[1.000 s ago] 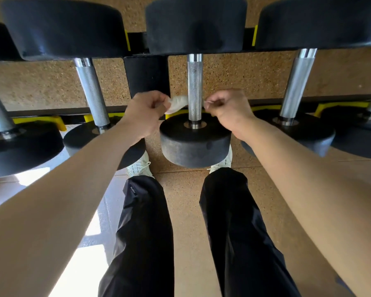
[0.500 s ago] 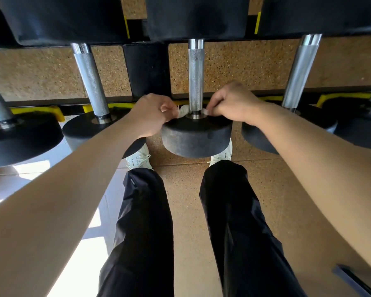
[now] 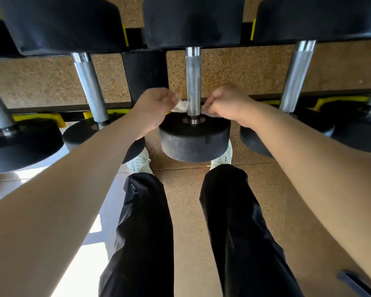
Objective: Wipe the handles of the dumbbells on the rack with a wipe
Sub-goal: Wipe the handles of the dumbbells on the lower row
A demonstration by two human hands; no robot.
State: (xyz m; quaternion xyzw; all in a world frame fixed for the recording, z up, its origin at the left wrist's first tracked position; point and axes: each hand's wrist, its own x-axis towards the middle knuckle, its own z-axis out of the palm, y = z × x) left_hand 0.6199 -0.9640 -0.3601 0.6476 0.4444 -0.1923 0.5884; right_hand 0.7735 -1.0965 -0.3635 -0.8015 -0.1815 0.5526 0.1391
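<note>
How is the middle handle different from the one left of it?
The middle handle has a white wipe looped behind it, pinched by the left hand and right hand; the left handle is bare. The middle handle stands straight in view; the left handle leans. Both are silver.

Reaches forward with both bare arms, nearly straight. Pinches one wipe (image 3: pixel 181 107) end in curled left hand (image 3: pixel 153 108), the other in right hand (image 3: pixel 228 102).

A gym's weights area: black-headed dumbbells (image 3: pixel 194 142) with knurled steel handles (image 3: pixel 192 78) lie in a row on a black rack (image 3: pixel 145 76) with yellow cradles (image 3: pixel 59 121), above speckled rubber flooring (image 3: pixel 186 221).
</note>
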